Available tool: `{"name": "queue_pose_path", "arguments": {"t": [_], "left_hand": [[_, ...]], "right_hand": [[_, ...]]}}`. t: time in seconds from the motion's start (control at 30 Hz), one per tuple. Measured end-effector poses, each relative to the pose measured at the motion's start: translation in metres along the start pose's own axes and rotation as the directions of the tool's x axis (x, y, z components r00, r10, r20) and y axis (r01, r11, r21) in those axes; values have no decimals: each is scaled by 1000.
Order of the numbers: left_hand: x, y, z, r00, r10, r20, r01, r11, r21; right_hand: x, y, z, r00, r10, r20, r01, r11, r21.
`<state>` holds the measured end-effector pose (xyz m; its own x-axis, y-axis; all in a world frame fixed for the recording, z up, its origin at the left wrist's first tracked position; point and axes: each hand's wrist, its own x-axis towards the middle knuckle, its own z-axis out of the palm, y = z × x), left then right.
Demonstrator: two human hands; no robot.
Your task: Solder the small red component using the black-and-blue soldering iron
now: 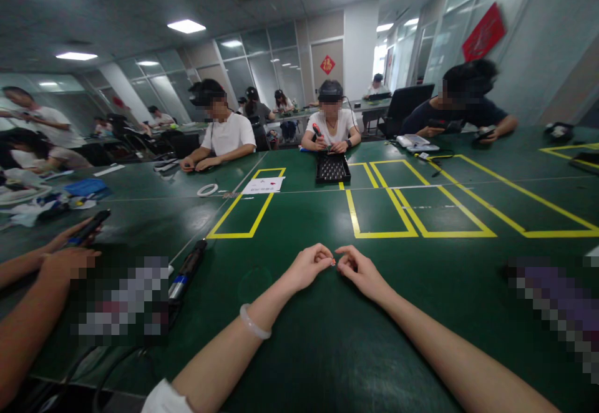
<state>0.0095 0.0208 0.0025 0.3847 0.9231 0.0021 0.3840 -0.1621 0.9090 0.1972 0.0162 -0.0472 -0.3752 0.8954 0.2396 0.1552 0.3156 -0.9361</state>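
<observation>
beyond left hand (309, 268) (red bit (334, 262) pinched) and right hand (360, 272) (grip unclear), black tray (333, 181) of pale pieces (332, 168)

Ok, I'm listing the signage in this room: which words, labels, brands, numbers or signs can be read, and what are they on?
"福": red diamond sign on the far door.
Too blurred to read: the red hanging at upper right, and the print on the white sheet on the table.
Too small to tell: any marking on the small red-and-white piece at the left hand.
</observation>
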Motion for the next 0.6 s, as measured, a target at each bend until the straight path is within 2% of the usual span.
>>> {"name": "queue_pose_path", "arguments": {"t": [0.13,0.27,0.47,0.6], "left_hand": [[4,-20,11,999,-48,-18,44,983,-176],[0,-25,16,998,-56,-40,44,962,-270],[-3,-21,15,993,-107,-53,91,968,-234],[-5,-19,15,998,-49,-51,39,982,-182]], "right_hand": [[1,0,1,999,11,30,-11,1000,-9],[1,1,1,998,23,53,-22,1000,-20],[2,0,2,1000,-11,22,11,1000,-17],[2,-1,2,999,-43,11,44,997,-61]]}}
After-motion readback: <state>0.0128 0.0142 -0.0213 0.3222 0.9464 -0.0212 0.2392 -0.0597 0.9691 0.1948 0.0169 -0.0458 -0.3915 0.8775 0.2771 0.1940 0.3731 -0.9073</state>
